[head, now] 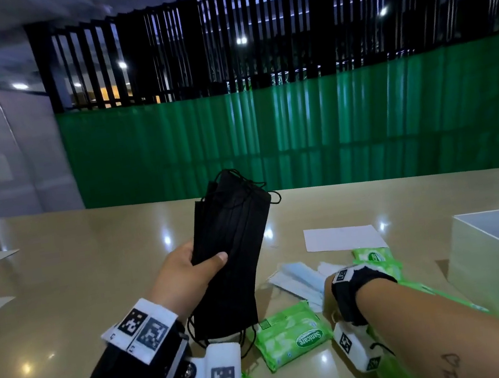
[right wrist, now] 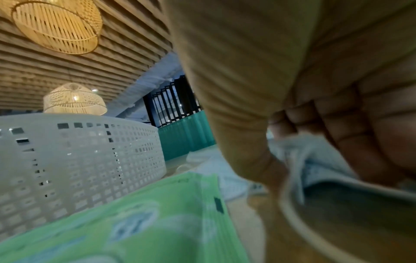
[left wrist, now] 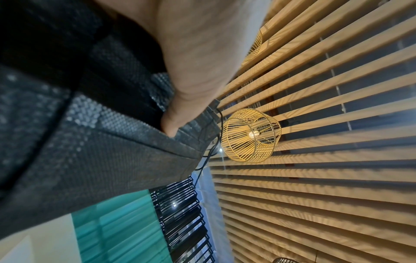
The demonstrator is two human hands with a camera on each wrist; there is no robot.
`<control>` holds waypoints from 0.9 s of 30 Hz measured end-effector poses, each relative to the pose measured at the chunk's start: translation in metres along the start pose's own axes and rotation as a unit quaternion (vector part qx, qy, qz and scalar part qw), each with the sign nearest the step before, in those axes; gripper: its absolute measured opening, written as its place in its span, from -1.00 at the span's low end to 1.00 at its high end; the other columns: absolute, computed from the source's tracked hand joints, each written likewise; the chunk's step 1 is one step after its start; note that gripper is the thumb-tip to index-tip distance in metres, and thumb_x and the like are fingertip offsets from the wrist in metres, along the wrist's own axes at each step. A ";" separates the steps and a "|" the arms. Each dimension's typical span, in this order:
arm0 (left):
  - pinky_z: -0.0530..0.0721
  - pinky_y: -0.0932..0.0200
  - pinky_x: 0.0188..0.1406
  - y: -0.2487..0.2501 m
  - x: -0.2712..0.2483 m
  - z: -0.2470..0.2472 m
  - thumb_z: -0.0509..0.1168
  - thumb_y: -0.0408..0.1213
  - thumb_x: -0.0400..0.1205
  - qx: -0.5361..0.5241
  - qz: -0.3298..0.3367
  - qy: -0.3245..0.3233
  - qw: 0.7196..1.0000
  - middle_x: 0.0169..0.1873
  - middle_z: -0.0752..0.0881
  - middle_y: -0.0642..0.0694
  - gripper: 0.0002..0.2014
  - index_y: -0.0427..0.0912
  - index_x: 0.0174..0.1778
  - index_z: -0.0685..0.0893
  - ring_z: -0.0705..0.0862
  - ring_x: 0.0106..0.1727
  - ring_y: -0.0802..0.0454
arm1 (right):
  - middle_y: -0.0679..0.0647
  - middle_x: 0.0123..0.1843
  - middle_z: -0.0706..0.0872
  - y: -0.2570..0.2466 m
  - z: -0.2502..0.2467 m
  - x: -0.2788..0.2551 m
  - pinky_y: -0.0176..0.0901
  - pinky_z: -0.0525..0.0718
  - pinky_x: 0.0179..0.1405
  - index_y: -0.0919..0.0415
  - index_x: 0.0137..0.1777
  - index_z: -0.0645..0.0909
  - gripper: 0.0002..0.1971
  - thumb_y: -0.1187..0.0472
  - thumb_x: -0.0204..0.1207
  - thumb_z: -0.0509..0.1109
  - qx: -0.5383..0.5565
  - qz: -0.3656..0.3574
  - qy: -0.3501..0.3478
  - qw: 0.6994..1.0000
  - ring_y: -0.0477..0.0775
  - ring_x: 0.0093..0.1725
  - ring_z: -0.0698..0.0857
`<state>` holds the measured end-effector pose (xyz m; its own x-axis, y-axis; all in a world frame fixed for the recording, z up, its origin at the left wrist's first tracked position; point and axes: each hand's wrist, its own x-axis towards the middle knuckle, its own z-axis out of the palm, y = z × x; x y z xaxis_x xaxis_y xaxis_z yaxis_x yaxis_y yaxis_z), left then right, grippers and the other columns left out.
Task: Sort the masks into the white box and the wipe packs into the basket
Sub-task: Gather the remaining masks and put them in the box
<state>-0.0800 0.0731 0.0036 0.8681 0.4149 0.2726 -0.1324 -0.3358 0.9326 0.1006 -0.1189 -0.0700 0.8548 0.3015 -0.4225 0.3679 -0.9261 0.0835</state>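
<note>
Black masks: one stack (head: 234, 249), held upright above the tabletop's near half, ear loops dangling at both ends; number in the stack cannot be told.
Left hand: (head: 186, 272) fingers and thumb curled round the stack's lower middle, thumb across its front.
Right hand: (right wrist: 315, 110) down at the tabletop near the right edge, fingers curled onto pale blue masks (head: 300, 278), pinching a fold of one.
Pale masks: loose pile on the tabletop, count uncertain, touching the green packs.
Wipe packs: at least six green packs visible along the near edge; one (head: 291, 334) reads "Sanicare", lying flat between the two wrists.
White box: (head: 486, 263) at the right edge, open-topped, something dark inside.
Basket: (right wrist: 74, 160) white, perforated, standing just beside a green pack in the right wrist view.
Paper: three white sheets, one (head: 343, 238) behind the pale masks, two at the left edge.
Open room: bare beige tabletop (head: 93, 277) across the left and far stretches.
</note>
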 end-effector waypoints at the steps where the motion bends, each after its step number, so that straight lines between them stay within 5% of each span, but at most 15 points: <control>1: 0.54 0.43 -0.43 -0.001 -0.001 0.001 0.36 -0.33 0.59 0.001 -0.001 -0.006 1.000 -0.29 0.70 0.17 -0.79 0.10 -0.23 0.57 0.67 -0.27 0.29 | 0.00 -0.32 0.68 0.000 0.004 0.000 -0.14 0.62 -0.17 0.07 0.01 0.78 -0.72 0.04 0.30 0.53 -0.005 -0.001 0.001 1.000 0.11 -0.24 0.63; 6: 0.56 0.53 -0.46 -0.003 -0.002 0.001 0.35 -0.34 0.60 0.016 0.002 -0.029 0.999 -0.28 0.74 0.18 -0.80 0.11 -0.17 0.61 0.70 -0.33 0.38 | 0.10 -0.08 0.73 0.001 0.002 -0.003 -0.16 0.61 -0.14 0.15 0.05 0.67 -0.71 0.01 0.41 0.45 0.064 -0.001 0.041 0.997 0.10 -0.21 0.63; 11: 0.64 0.39 -0.31 -0.001 -0.002 0.008 0.35 -0.36 0.60 0.015 -0.001 -0.040 0.999 -0.22 0.77 0.12 -0.82 0.08 -0.14 0.64 0.75 -0.22 0.24 | 0.04 -0.35 0.61 0.026 -0.022 -0.038 -0.28 0.52 -0.47 0.30 0.10 0.64 -0.74 0.16 0.51 0.34 0.152 -0.013 0.105 0.983 -0.03 -0.47 0.54; 14: 0.68 0.26 -0.15 0.002 -0.002 0.021 0.36 -0.34 0.59 0.015 -0.005 -0.055 0.998 -0.15 0.78 0.06 -0.82 0.09 -0.10 0.63 0.76 -0.13 0.12 | -0.01 -0.34 0.56 0.044 -0.025 -0.073 -0.34 0.43 -0.54 0.23 0.09 0.65 -0.77 0.15 0.52 0.33 0.108 -0.042 0.124 0.985 -0.01 -0.40 0.55; 16: 0.69 0.19 -0.08 0.004 -0.002 0.032 0.36 -0.35 0.59 0.017 -0.005 -0.069 0.997 -0.12 0.78 0.04 -0.83 0.05 -0.03 0.64 0.76 -0.09 0.08 | -0.07 -0.33 0.50 0.054 -0.018 -0.095 -0.31 0.37 -0.48 0.06 -0.11 0.57 -0.94 0.11 0.52 0.31 0.037 -0.064 0.126 0.989 0.03 -0.25 0.53; 19: 0.70 0.12 -0.01 0.006 -0.004 0.049 0.38 -0.30 0.58 0.025 -0.006 -0.081 0.996 -0.11 0.78 0.08 -0.83 0.07 0.01 0.65 0.76 -0.08 0.07 | -0.12 -0.38 0.38 0.062 0.000 -0.123 -0.27 0.32 -0.44 0.01 -0.40 0.32 -0.73 0.13 0.47 0.31 -0.035 -0.090 0.114 0.989 0.04 -0.26 0.46; 27: 0.71 0.09 0.00 0.019 -0.016 0.076 0.37 -0.27 0.59 0.038 -0.005 -0.107 0.994 -0.08 0.78 0.02 -0.87 0.08 -0.05 0.65 0.76 -0.05 0.03 | -0.01 -0.17 0.48 0.084 0.053 -0.156 -0.24 0.31 -0.43 0.03 -0.19 0.40 -0.85 0.19 0.47 0.34 -0.105 -0.117 0.021 0.987 0.08 -0.13 0.47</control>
<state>-0.0601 -0.0040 -0.0014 0.9519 0.2320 0.2002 -0.0942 -0.4000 0.9117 -0.0207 -0.2560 -0.0452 0.7496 0.5154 -0.4153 0.6220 -0.7631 0.1755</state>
